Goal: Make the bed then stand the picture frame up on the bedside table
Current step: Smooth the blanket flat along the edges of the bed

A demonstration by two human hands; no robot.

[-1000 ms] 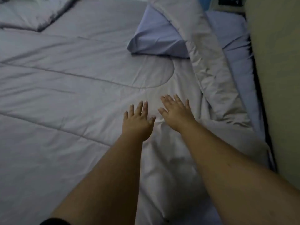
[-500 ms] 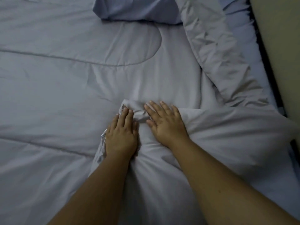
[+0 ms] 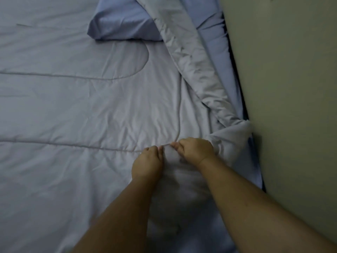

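Currently gripping a bunched fold of grey quilt: left hand and right hand side by side, fingers curled shut on cloth, knuckles nearly touching. Quilt spread flat across bed leftward, edge rolled back at right, near beige wall. Blue pillow lying at top, partly under rolled edge. Blue sheet exposed along wall.

Two bare hands, left hand and right hand, pinch a bunched fold of pale grey quilted comforter. Beyond the fingertips lies a blue fabric pillow.
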